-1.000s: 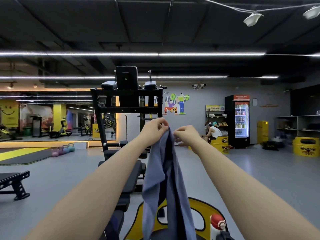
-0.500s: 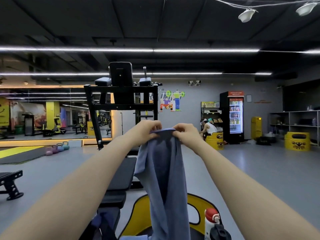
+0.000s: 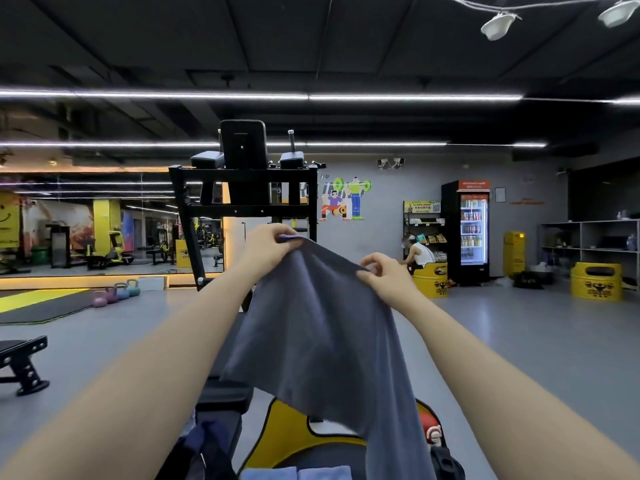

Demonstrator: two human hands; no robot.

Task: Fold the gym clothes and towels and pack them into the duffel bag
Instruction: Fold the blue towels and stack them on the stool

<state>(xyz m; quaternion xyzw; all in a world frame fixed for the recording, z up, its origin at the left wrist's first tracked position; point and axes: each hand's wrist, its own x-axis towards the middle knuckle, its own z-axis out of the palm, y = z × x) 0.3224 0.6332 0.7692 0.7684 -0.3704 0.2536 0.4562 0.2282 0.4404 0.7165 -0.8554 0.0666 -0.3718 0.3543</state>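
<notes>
Fold step: L hand (image 3: 266, 247) & R hand (image 3: 381, 275) each pinch a top corner of the towel (image 3: 322, 341), held apart, cloth hanging below. Next, I'd judge: bring corners together to halve it.

No lettering is sharp enough to read: the red header of the black drinks fridge (image 3: 473, 233) at right and the yellow snack-shelf banner (image 3: 421, 207) beside it blur.

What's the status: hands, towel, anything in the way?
Left hand and right hand each pinch the top edge of the grey towel. Towel hangs spread, unfolded. Bench and yellow bin below; nothing blocking.
</notes>
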